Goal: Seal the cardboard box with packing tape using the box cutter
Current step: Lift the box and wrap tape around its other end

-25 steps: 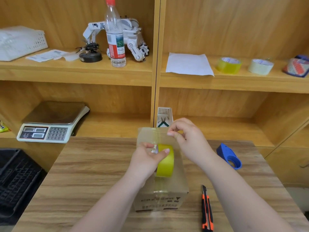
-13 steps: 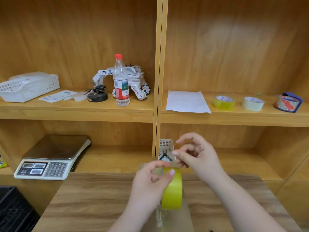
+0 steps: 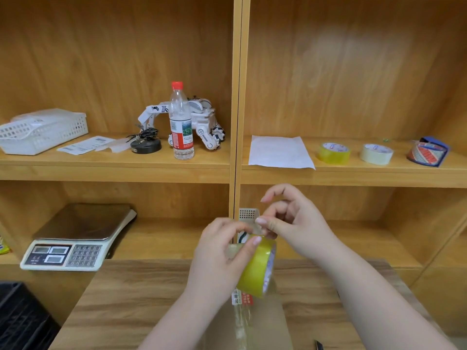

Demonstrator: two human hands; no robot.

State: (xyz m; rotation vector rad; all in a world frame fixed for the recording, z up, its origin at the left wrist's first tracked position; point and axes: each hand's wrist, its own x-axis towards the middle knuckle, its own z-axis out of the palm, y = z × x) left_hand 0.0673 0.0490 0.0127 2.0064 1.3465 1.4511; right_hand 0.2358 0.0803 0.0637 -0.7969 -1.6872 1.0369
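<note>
1. Nearest me, the cardboard box [image 3: 262, 324] sits on the desk [image 3: 126, 294] under a glossy strip of tape [image 3: 240, 322] running up to the roll. By my reckoning the seal is begun, not finished – the strip is uncut.
2. Right of the box, at the frame's bottom edge, only the box cutter [image 3: 319, 345] tip shows, untouched.
3. Just above the box, my left hand [image 3: 217, 258] is curled around the yellow tape roll [image 3: 257, 269]; my right hand [image 3: 293, 223] pinches the clear tape end, other fingers loose.
4. A small printed tag under the roll is too blurred to read.
5. Beyond the box, shelf items – scale [image 3: 75, 238], water bottle [image 3: 180, 122], spare rolls – carry labels I cannot read.
</note>
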